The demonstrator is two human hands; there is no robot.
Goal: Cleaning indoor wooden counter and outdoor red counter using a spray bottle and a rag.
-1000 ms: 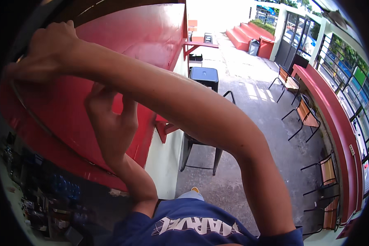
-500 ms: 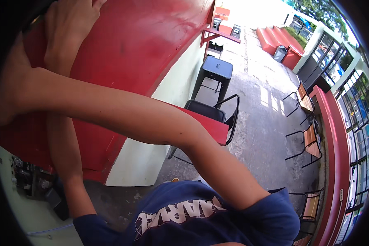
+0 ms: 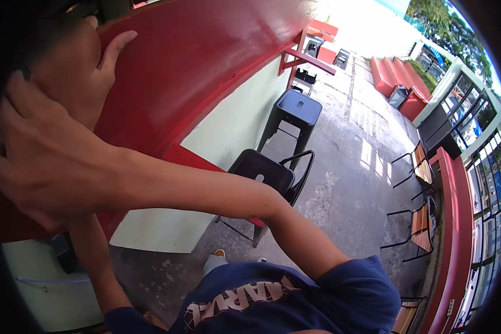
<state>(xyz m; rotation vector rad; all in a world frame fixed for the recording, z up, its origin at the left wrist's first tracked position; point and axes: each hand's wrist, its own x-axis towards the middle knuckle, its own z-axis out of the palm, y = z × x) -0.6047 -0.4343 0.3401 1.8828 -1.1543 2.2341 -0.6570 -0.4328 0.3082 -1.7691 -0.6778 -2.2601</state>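
My left hand (image 3: 75, 69) is up against the top of a glossy red wall panel (image 3: 206, 50), at the upper left. Its thumb stretches away from the palm; the other fingers are mostly lost in the dark rim. Across my left forearm (image 3: 92, 245) passes my right arm, nearer to the camera. My right hand (image 3: 47, 153) lies over the left wrist area, its back toward me and its fingers spread toward the left edge. Nothing shows in either hand. Whether the right palm touches the left arm is hidden.
Below the panel runs a pale wall (image 3: 161, 228). Beside it stand a black metal armchair (image 3: 264, 170), a red tabletop (image 3: 197, 157) and a dark stool (image 3: 299, 106). Wood-slat chairs (image 3: 421, 225) line a red ledge (image 3: 453, 222) at right. Red steps (image 3: 392, 75) lie beyond.
The view has shifted, showing more floor and chair. My right hand, cut off by the left rim before, now shows with spread fingers. My left thumb stands out further.
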